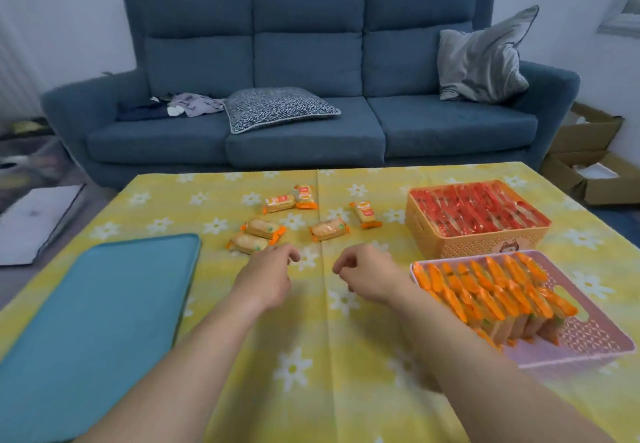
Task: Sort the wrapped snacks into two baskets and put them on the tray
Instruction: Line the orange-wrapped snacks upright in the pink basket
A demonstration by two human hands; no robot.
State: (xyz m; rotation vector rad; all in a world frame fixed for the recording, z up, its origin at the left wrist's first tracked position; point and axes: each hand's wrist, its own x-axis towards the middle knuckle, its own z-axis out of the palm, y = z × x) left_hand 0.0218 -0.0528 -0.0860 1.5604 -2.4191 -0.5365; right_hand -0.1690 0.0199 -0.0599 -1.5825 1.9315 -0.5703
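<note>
Head view: left hand point(273, 280) and right hand point(367, 276) hang loose, holding nothing, just short of the loose snacks point(262, 228), likely ready to pick. Pink basket point(595, 335) waits beside the right hand, tray point(104, 304) beside the left.

Only one view is given. It is taken from the person's head, above the near edge of the bench point(346, 373), and is directed forward and a little down. The left hand point(266, 276) and the right hand point(367, 274) are seen close to the lens. The sofa point(304, 62) is included behind the bench.
</note>
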